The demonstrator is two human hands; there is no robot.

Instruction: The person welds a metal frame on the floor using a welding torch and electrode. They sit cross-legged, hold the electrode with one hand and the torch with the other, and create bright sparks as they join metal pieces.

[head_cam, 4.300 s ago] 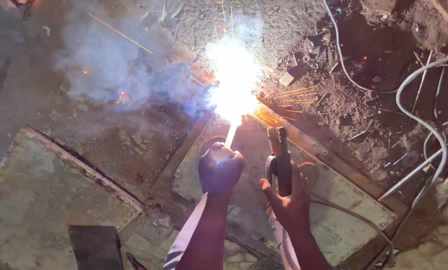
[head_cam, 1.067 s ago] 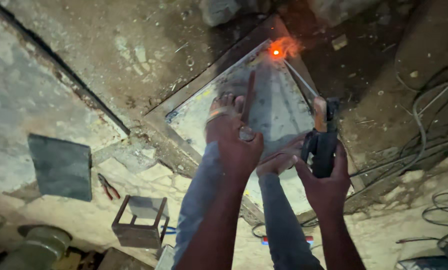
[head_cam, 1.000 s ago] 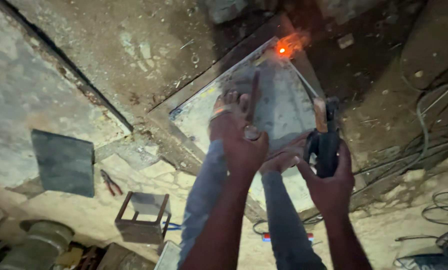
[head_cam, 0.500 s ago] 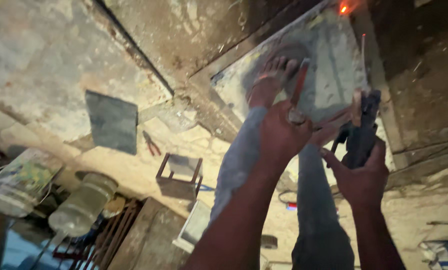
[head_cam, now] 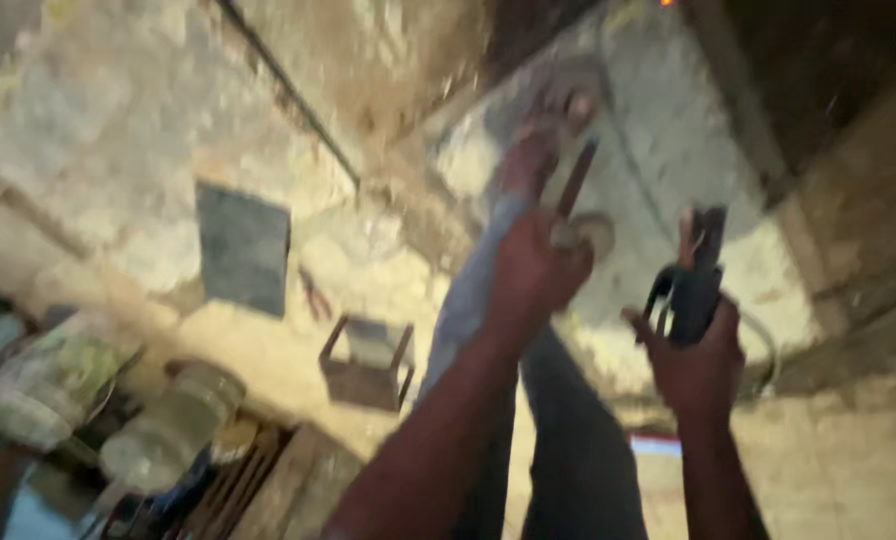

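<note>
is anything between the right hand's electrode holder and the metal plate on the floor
Nothing visible does. The right hand grips the electrode holder above the metal plate, with only open air between them. The left hand and the person's foot sit off to the left.

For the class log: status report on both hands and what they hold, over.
Left hand shut on a thin rusty rod. Right hand shut on dark electrode holder. Picture blurred; foot on metal plate just beyond both hands.
</note>
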